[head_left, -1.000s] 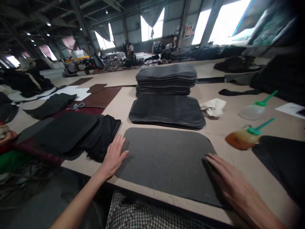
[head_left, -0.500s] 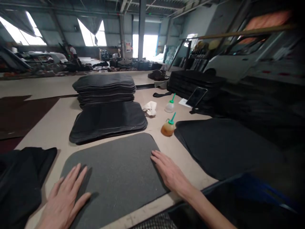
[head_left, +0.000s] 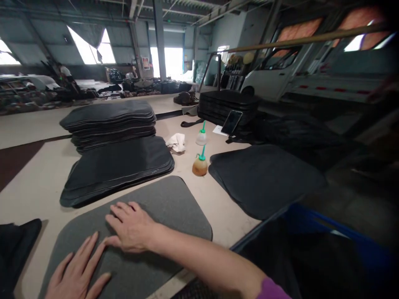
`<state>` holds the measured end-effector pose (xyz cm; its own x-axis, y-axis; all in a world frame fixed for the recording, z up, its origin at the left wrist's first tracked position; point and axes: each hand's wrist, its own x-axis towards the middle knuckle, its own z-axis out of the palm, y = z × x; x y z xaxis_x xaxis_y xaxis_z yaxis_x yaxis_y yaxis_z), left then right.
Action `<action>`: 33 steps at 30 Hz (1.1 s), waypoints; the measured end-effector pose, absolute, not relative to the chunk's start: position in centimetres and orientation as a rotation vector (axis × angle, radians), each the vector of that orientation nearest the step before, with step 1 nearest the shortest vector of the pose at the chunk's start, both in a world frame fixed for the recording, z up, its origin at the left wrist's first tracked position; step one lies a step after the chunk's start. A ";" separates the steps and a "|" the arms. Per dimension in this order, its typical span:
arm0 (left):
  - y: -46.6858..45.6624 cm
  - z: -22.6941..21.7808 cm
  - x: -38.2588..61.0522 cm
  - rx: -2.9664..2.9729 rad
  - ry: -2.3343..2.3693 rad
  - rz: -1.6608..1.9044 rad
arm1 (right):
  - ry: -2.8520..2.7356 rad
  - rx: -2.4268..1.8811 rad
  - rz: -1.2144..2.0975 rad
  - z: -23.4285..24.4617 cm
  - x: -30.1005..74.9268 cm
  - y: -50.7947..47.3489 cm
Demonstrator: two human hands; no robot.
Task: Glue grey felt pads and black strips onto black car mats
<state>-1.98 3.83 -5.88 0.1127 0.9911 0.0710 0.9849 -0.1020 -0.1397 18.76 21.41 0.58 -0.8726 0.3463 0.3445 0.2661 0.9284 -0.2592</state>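
A dark grey panel [head_left: 174, 203] with rounded corners lies flat on the table in front of me. My left hand [head_left: 76, 268] rests on its left part, fingers spread. Over the middle of the same panel is my right hand [head_left: 131, 226], fingers bent a little and apart, its thumb close to the left hand's fingers. Neither hand holds anything. Just behind the panel sits a low pile of black panels [head_left: 121, 164], and a taller stack of panels [head_left: 112, 120] stands beyond it.
Two squeeze bottles with green spouts, one with amber liquid [head_left: 200, 167] and one pale [head_left: 201, 137], stand beside a crumpled white cloth [head_left: 177, 143]. Black panels [head_left: 264, 178] lie at right, a phone [head_left: 232, 121] behind them. Dark fabric [head_left: 18, 249] is at left. A person [head_left: 66, 74] is far off.
My right hand has moved left from the panel's right edge to its middle, near my left hand. The camera view has turned to the right.
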 end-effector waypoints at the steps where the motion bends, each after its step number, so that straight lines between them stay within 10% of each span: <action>1: 3.8 -6.0 -2.1 -2.233 -1.981 0.069 | -2.704 -0.510 0.303 -0.1 17.7 21.6; 18: 3.8 -5.4 -1.9 -2.186 -2.044 0.058 | -2.430 -1.507 0.202 -1.3 27.7 25.7; 33: 3.6 -4.9 -0.8 -2.215 -1.840 -0.102 | -2.340 -1.392 0.485 2.3 42.5 25.1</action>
<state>-0.75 3.56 -4.87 0.1956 0.9562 0.2179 0.9744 -0.1644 -0.1532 42.54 25.05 2.30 -0.4410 0.8865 0.1400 0.7577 0.4514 -0.4713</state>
